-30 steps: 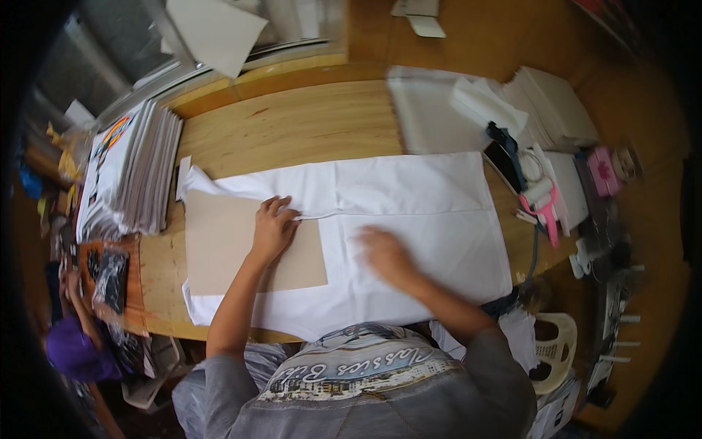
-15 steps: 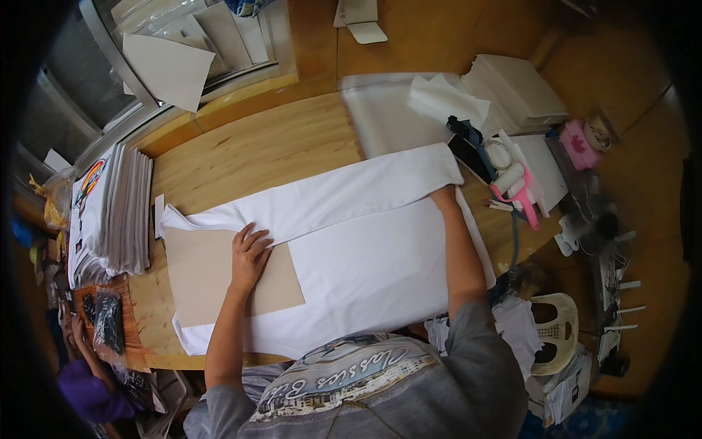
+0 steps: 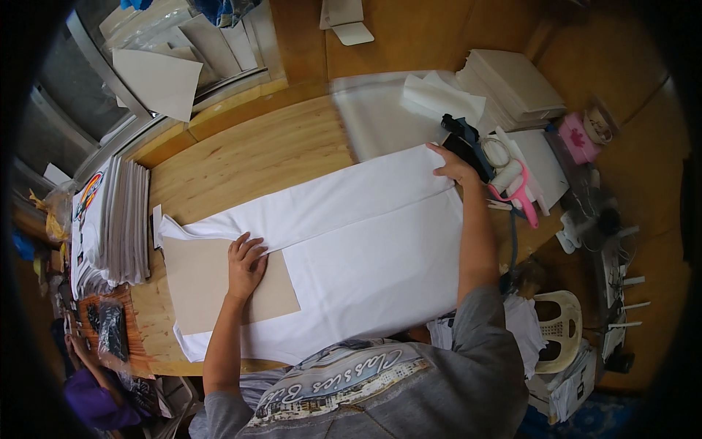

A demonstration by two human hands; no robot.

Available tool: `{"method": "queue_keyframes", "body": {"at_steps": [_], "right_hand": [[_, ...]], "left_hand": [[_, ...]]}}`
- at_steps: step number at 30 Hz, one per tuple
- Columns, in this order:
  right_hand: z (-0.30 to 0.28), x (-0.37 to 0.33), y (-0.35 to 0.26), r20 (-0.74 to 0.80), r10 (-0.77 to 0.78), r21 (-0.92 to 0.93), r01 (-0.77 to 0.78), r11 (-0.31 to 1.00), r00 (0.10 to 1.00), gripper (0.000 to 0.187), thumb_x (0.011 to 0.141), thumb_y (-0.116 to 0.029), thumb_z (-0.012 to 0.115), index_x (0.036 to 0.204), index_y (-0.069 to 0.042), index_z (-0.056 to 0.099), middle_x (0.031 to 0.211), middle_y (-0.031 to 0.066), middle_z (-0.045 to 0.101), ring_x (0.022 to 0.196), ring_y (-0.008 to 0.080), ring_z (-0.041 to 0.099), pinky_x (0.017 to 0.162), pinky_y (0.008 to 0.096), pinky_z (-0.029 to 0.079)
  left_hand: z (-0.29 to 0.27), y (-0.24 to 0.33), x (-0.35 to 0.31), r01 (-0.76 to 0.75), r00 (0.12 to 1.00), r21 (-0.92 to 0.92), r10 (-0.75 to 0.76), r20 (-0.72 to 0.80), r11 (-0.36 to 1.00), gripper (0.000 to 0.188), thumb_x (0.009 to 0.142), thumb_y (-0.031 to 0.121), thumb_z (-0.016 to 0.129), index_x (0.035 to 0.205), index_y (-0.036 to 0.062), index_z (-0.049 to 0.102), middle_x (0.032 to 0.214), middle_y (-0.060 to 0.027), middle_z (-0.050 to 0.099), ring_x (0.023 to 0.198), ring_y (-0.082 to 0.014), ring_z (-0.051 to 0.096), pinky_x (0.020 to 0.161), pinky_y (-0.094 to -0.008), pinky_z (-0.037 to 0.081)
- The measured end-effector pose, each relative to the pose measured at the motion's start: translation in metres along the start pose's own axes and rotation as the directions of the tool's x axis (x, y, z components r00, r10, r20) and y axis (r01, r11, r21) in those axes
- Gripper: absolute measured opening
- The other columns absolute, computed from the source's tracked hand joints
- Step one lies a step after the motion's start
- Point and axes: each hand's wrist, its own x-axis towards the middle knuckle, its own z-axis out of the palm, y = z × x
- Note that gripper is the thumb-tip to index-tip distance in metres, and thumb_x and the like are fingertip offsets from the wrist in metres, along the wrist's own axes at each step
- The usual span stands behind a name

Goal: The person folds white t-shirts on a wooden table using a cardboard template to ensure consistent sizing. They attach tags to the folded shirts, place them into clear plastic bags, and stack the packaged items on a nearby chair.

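Observation:
A white garment (image 3: 365, 256), probably a T-shirt, lies spread on the wooden table, its far side folded over in a long strip (image 3: 329, 194). Near its left end a beige cardboard sheet (image 3: 197, 278) rests on the cloth, the strip covering its far edge. My left hand (image 3: 247, 265) lies open across the cardboard, fingertips at the strip's edge. At the right end, my right hand (image 3: 452, 165) touches the strip's far corner, thumb and fingers apart.
A tall stack of folded white shirts (image 3: 121, 223) stands at the left. Clear plastic sheeting (image 3: 373, 110), a pile of cardboard (image 3: 515, 88), a tape roll (image 3: 496, 152) and a pink-handled lint roller (image 3: 523, 194) occupy the back right. Another person's purple sleeve (image 3: 99, 399) shows lower left.
My right hand has moved from the strip's near edge to its far right corner. The strip's right end looks flatter now. My left hand stays on the cardboard; the view has shifted slightly.

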Motion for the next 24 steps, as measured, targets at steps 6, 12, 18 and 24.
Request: {"method": "queue_keyframes", "body": {"at_steps": [6,12,18,24], "right_hand": [[0.031,-0.012,-0.063,-0.406,0.221,-0.567,-0.434,0.7,0.887,0.065,0.071,-0.011,0.061,0.129,-0.012,0.03,0.135,0.0111,0.025,0.122,0.0296,0.027,0.098,0.0352,0.027],[0.089,-0.009,-0.026,-0.381,-0.177,-0.617,-0.107,0.779,0.908,0.06,0.079,-0.033,0.051,0.125,0.002,0.032,0.131,0.0146,0.032,0.123,0.0276,0.026,0.099,0.041,0.022],[0.193,-0.006,-0.137,-0.147,-0.525,-0.356,0.45,0.819,0.838,0.056,0.075,-0.022,0.06,0.121,0.0,0.039,0.133,0.0141,0.028,0.123,0.0287,0.025,0.099,0.0397,0.023],[0.303,-0.06,-0.227,0.418,-0.569,-0.304,0.7,0.647,0.708,0.07,0.073,-0.041,0.057,0.126,-0.002,0.031,0.137,0.0116,0.021,0.127,0.0241,0.019,0.1,0.0466,0.017]], "left_hand": [[-0.004,0.002,0.0,-0.014,1.0,0.032,0.014,0.015,0.999,0.02,0.064,0.004,0.063,0.083,0.0075,0.058,0.1,-0.0045,0.056,0.107,-0.0299,0.042,0.089,-0.0435,0.032],[-0.003,0.006,0.001,-0.036,0.999,0.057,0.037,-0.005,0.998,0.02,0.064,0.01,0.065,0.081,0.007,0.057,0.099,-0.0097,0.053,0.104,-0.0301,0.044,0.086,-0.0438,0.032],[-0.003,-0.006,-0.004,-0.01,0.998,0.012,0.011,-0.063,1.0,0.017,0.068,0.018,0.063,0.079,0.0065,0.059,0.094,-0.0156,0.05,0.093,-0.0293,0.047,0.083,-0.045,0.033],[-0.027,-0.045,0.0,0.158,0.961,-0.231,-0.095,0.261,0.96,0.027,0.069,0.006,0.055,0.096,0.0033,0.05,0.097,-0.0153,0.051,0.097,-0.0287,0.047,0.085,-0.0401,0.033]]}}
